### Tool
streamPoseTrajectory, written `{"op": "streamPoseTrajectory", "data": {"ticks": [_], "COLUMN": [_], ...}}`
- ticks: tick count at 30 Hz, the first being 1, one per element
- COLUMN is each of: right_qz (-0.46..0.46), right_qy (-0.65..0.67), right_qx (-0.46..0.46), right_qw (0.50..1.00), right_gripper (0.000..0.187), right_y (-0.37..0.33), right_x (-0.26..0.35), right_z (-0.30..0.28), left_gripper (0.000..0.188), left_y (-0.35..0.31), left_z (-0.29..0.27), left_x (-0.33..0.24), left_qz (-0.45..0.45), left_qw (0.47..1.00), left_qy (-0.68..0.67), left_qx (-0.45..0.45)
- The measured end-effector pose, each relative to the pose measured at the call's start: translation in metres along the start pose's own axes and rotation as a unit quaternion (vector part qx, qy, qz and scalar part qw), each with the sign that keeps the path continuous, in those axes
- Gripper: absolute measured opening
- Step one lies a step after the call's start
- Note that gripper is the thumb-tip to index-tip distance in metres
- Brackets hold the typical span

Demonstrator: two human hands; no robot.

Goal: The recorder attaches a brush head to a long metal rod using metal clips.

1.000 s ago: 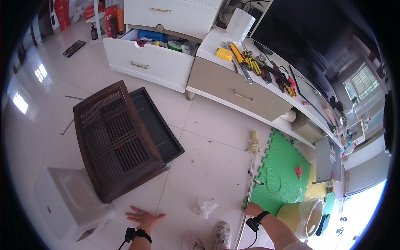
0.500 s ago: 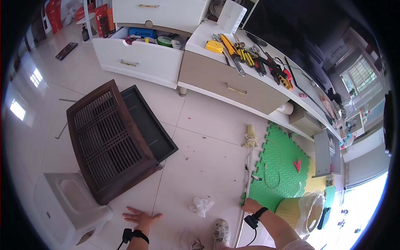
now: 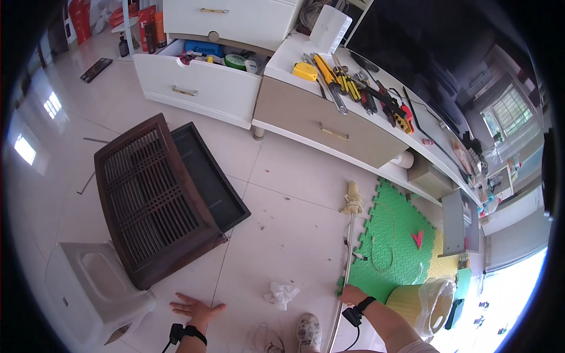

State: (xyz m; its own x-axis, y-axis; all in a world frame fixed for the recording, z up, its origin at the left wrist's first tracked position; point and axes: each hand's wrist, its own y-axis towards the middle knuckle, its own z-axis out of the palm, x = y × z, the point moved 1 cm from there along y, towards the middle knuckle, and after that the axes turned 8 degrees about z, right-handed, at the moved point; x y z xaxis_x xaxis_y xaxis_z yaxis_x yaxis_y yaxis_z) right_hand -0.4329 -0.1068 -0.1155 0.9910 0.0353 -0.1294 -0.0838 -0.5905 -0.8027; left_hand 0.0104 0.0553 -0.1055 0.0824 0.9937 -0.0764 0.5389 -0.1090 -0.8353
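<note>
Resting flat on the pale tiled floor (image 3: 282, 235) with fingers spread, the left hand (image 3: 197, 307) holds nothing, just below the dark brown slatted wooden crate (image 3: 154, 197). A crumpled white tissue (image 3: 281, 293) lies between the hands. The right hand (image 3: 352, 293) is closed around the lower end of a long thin metal rod (image 3: 349, 247), whose long axis runs up and away from it along the green foam mat (image 3: 394, 241) toward a beige cloth-wrapped tip (image 3: 352, 199).

Thin metal rod (image 3: 347, 259) with frayed tan end, flat along green foam mat (image 3: 394, 241) edge
</note>
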Motion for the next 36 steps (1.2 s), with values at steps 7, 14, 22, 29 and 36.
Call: {"op": "streamPoseTrajectory", "data": {"ticks": [7,14,22,29,36], "right_qz": [-0.001,0.002,-0.023,-0.006,0.052], "right_qy": [-0.021,0.006,-0.044,-0.024,0.016], "right_qx": [0.033,0.030,0.012,-0.035,-0.001], "right_qw": [0.999,1.000,0.999,0.999,0.999], "right_gripper": [0.027,0.033,0.032,0.040,0.042], "right_y": [-0.008,0.007,0.009,0.010,-0.005], "right_x": [0.009,-0.006,-0.007,-0.013,-0.003], "right_z": [-0.013,0.003,0.010,0.018,0.002], "left_gripper": [0.158,0.156,0.158,0.151,0.152], "left_y": [0.001,0.008,0.010,0.001,0.014], "left_z": [-0.001,0.003,0.004,0.011,0.023], "left_x": [0.001,0.002,0.007,0.001,-0.005], "left_qz": [0.010,-0.017,-0.031,-0.018,-0.033], "left_qw": [1.000,1.000,0.998,0.999,0.997], "left_qy": [0.005,0.015,0.040,0.003,0.042], "left_qx": [0.009,0.012,0.029,-0.035,-0.059]}}
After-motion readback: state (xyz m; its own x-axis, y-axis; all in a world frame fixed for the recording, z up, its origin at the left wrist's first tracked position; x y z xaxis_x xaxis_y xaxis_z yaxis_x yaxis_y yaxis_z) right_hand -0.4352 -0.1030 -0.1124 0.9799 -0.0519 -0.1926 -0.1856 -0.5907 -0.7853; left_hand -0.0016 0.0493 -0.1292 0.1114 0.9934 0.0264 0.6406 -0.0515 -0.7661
